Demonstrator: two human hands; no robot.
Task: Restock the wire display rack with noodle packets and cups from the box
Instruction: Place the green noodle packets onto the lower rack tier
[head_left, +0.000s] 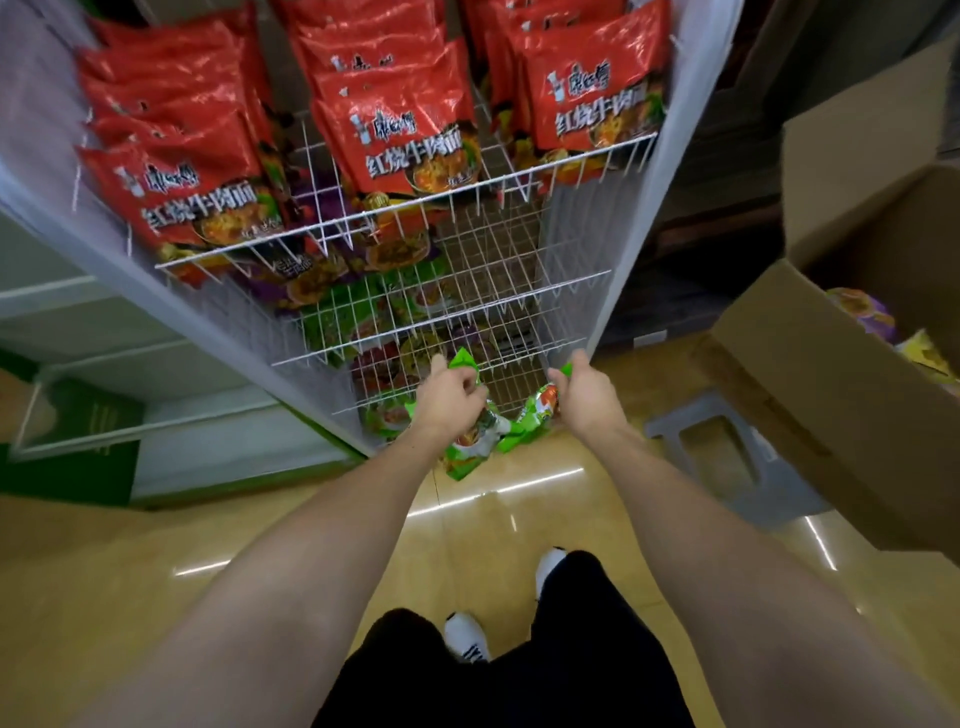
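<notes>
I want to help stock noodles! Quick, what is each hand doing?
Left hand: gripping a green noodle packet.
Right hand: gripping another green noodle packet at the bottom of the wire display rack.

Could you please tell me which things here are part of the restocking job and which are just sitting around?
Part of the job:
- green noodle packets, gripped by the left hand and right hand
- wire display rack
- red noodle packets already on the rack
- cardboard box with more stock

Just lying about:
- grey plastic stool
- green and white shelving
</notes>
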